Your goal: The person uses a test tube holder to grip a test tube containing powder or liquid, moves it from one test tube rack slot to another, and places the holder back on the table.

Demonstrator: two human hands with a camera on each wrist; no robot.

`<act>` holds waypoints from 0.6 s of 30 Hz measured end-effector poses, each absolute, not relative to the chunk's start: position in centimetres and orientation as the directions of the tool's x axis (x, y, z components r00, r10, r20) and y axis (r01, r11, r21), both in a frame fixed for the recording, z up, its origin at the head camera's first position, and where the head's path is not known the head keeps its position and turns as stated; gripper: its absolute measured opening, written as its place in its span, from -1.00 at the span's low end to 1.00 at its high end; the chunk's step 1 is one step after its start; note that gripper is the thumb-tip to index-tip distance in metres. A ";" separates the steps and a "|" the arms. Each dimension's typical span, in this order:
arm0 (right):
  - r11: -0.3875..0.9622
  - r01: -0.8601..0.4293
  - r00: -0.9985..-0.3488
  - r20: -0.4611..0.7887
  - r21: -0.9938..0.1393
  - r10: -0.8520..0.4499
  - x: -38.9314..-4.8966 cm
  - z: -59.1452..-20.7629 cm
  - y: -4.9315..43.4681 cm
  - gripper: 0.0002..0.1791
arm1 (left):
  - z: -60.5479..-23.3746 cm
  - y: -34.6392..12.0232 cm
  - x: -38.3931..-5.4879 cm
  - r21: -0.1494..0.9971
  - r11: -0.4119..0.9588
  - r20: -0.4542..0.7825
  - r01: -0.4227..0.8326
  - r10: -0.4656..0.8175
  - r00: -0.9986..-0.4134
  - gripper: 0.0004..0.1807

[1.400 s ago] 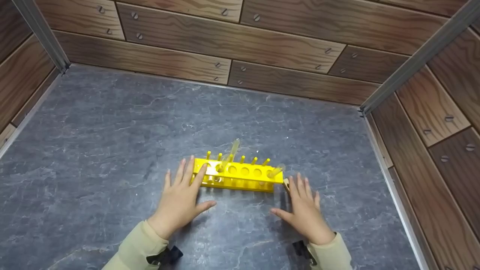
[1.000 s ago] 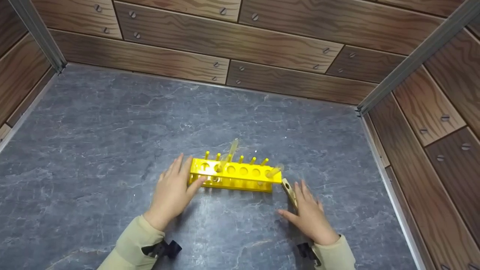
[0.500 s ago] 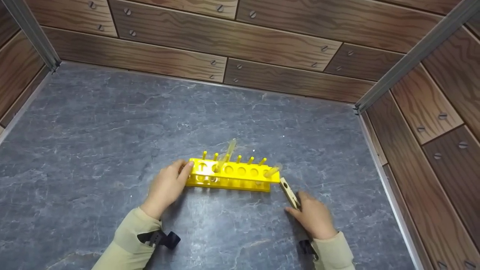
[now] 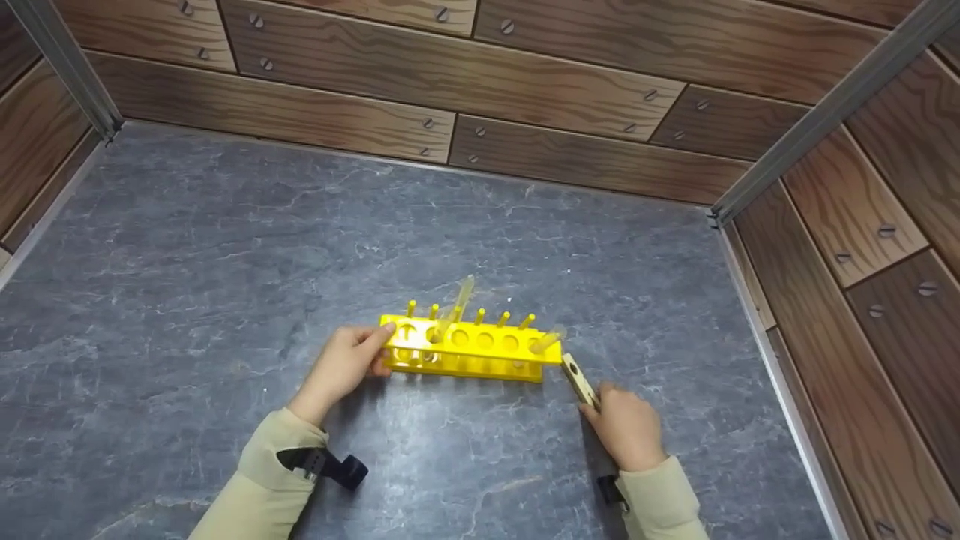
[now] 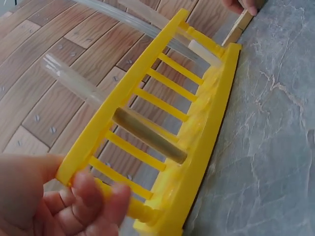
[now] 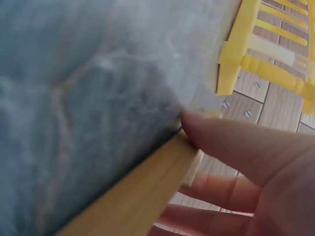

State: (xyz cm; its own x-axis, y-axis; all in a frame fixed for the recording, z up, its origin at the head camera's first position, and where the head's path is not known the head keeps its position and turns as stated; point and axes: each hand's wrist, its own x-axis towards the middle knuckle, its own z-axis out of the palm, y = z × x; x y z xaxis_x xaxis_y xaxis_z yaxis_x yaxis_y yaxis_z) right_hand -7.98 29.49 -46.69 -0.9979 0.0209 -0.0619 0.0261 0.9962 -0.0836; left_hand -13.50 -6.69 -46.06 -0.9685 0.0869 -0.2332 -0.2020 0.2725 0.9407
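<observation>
A yellow test tube rack stands on the dark grey marbled table. Its left end is held by my left hand, thumb on the top plate and fingers curled below. One clear test tube leans in the second hole from the left, with brownish contents in the left wrist view. Another tube sits in the rightmost hole, whitish low down. Beside the rack's right end lies a wooden test tube clamp. My right hand pinches its near end, thumb against fingers; the right wrist view shows the thumb on the wood.
Wood-patterned walls with metal corner posts enclose the table at the back and both sides. Upright yellow pegs line the rack's far side. Black cameras are strapped at the wrists.
Both hands were spread flat-fingered near the rack. The left has closed on the rack's left end, and the right has drawn back along the clamp and gripped it. The rack stays put.
</observation>
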 end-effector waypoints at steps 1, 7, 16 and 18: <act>0.997 0.025 -0.998 -0.059 -0.072 0.021 -8.0 -46.6 29.5 -0.67 | -46.2 -6.6 -13.6 0.949 0.232 -0.241 -0.215 0.091 -0.966 -0.58; 0.997 0.044 -0.997 -0.064 -0.060 0.041 -8.3 -46.3 30.1 -0.66 | -46.7 -6.0 -14.1 0.956 0.092 -0.285 -0.277 0.091 -0.954 -0.59; 0.986 0.083 -0.991 -0.120 -0.144 0.066 -9.1 -46.7 30.5 -0.73 | -46.9 -5.7 -14.1 0.964 0.039 -0.267 -0.265 0.064 -0.962 -0.57; 0.983 0.097 -0.988 -0.137 -0.154 0.076 -9.2 -46.8 30.5 -0.74 | -46.9 -5.8 -13.9 0.963 0.053 -0.266 -0.264 0.059 -0.962 -0.57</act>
State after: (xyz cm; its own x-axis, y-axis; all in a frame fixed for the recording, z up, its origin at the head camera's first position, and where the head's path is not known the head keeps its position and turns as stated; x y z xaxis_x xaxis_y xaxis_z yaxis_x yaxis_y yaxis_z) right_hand -9.17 30.51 -46.82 -0.9876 0.0758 -0.1375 0.0969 0.9832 -0.1545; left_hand -13.90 -5.77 -46.93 -0.9621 0.0587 -0.2665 -0.2636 0.0526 0.9632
